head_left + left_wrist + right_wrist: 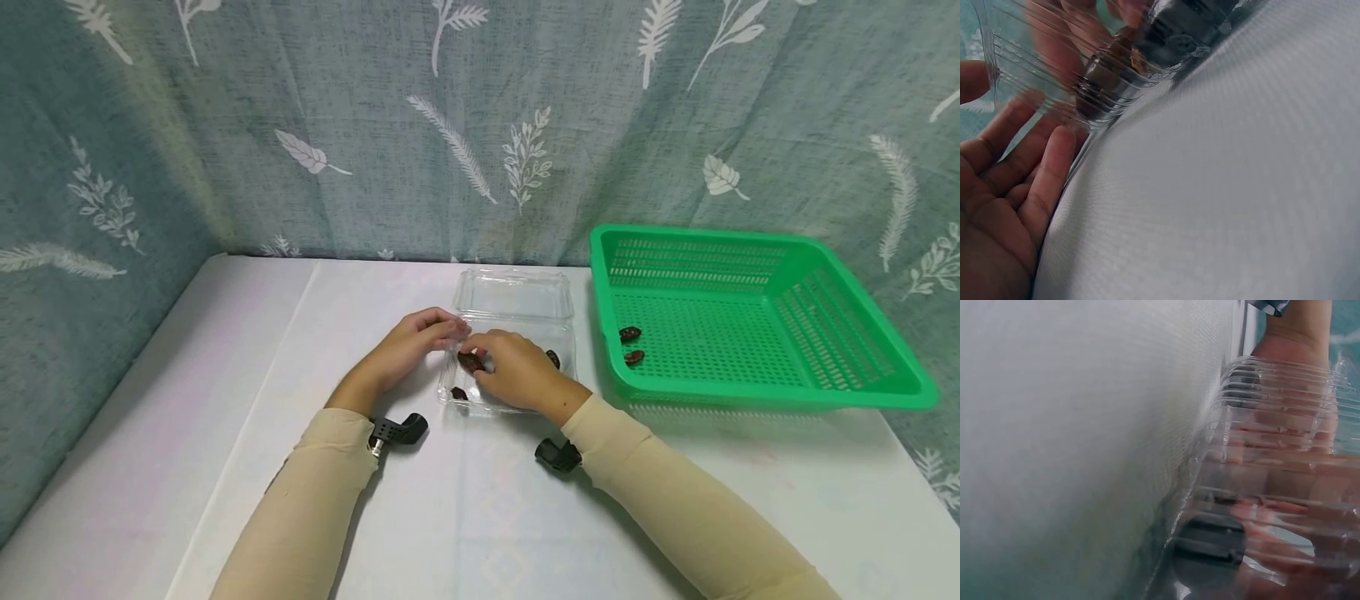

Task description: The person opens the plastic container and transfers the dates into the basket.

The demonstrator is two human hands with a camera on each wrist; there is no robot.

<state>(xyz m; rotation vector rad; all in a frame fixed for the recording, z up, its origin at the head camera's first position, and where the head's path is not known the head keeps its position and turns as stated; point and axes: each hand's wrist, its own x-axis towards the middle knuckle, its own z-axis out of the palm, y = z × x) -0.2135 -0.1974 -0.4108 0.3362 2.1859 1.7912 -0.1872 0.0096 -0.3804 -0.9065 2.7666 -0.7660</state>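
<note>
A clear plastic clamshell container (517, 333) lies on the table with its lid (513, 294) folded back. At its left side, my left hand (408, 346) touches the wall with fairly straight fingers; in the left wrist view, the fingertips (1059, 145) meet the ridged plastic. My right hand (521, 371) reaches into the container and pinches a dark brown, wrinkled date (470, 362) between thumb and fingers. Another date (459, 394) lies near the front left corner, and one more (553, 358) shows beyond the right hand. Through the wall, the right wrist view shows a dark date (1210, 550).
To the right stands a green perforated plastic basket (757, 394) with two dates (630, 334) by its left wall. A white cloth covers the table (465, 517). Behind it hangs a grey-green curtain (360, 108) with white leaf prints.
</note>
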